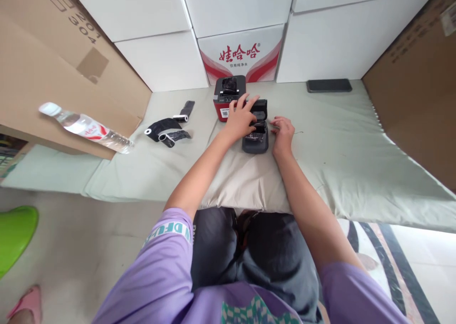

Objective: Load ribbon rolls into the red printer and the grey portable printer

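A small dark grey printer (255, 146) stands on the cloth-covered bench with its black lid (261, 108) raised. My left hand (241, 119) reaches over it from the left, fingers spread, tips touching the black part inside its opening. Part of the printer is hidden under that hand. Close to the printer's right side, my right hand (283, 133) rests on the cloth, fingers loosely bent and nothing visible between them. Just behind my left hand is a red and black printer (230, 90) with a black strip on top and a white label on its front.
Several rolls with black strips, one a black roll (167, 139), lie to the left. A water bottle (87, 128) is near the left cardboard box (117, 72). A black phone (329, 85) lies at the back right. White boxes (238, 53) wall the back; a green stool (16, 233) stands left.
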Demonstrator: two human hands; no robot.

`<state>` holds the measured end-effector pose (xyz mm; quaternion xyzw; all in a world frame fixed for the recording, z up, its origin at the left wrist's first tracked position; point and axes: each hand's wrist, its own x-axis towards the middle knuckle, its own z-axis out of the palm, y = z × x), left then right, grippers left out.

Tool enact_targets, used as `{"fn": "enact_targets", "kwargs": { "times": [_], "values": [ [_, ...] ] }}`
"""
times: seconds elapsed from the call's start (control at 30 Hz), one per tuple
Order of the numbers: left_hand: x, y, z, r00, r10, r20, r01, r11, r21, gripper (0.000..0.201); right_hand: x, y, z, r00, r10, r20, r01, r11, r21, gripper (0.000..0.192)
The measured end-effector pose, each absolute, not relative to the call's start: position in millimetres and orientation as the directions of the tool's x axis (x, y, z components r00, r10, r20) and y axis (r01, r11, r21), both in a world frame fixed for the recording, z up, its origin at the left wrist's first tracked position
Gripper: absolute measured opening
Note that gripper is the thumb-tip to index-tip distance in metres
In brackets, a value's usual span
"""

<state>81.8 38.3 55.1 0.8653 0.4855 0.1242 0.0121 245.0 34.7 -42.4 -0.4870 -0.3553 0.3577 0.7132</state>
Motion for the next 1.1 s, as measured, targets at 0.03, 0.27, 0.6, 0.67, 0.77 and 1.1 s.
{"fn": "enact_targets", "kwargs": {
  "times": [0.03,0.27,0.6,0.67,0.77,1.1],
  "values": [
    [78.8,35.7,55.9,0.489,0.847,0.21,0.842,-0.521,0.139,0.027,245.0,34.3,-41.6,0.492,0.858,0.148,-0.175,0.264,-0.949,0.015],
    [67.9,29.0,62.6,0.46,0.851,0.253,0.862,-0.497,0.104,0.027,244.8,32.8,-37.3,0.484,0.868,0.112,-0.211,0.239,-0.948,0.014],
    [101.9,49.8,58.7,0.613,0.776,0.148,0.79,-0.607,-0.086,0.028,244.9,37.1,-45.7,0.444,0.877,0.183,-0.093,0.249,-0.964,0.02],
    [104.8,51.4,53.9,0.616,0.77,0.166,0.788,-0.608,-0.099,0.029,244.3,41.0,-53.6,0.414,0.878,0.239,0.016,0.256,-0.967,0.019],
    [102.3,57.5,47.0,0.658,0.732,0.179,0.752,-0.652,-0.099,0.028,242.2,47.9,-67.2,0.367,0.862,0.35,0.21,0.29,-0.934,0.051],
    [73.2,74.4,52.1,0.547,0.675,0.495,0.683,-0.702,0.202,0.021,247.0,61.4,-80.7,0.32,0.844,0.429,0.348,0.317,-0.882,0.081]
  ]
}}
